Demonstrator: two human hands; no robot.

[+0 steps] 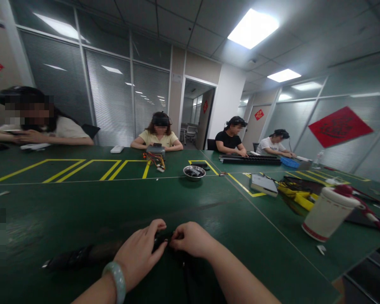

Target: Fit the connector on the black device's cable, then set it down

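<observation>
A long dark tool-like object with a metal tip at its left end lies on the green table. My left hand, with a pale green bangle at the wrist, curls over its right end, thumb and fingers around a dark part. Close beside it, my right hand pinches at a small dark piece too hidden to name. The fingertips of both hands nearly meet. Below my right hand is dark material, whose shape is hard to make out.
Ahead stands a metal bowl of dark parts. At right are a white cup, a grey box and yellow items. A power supply with wires lies farther back. Several people sit across the table.
</observation>
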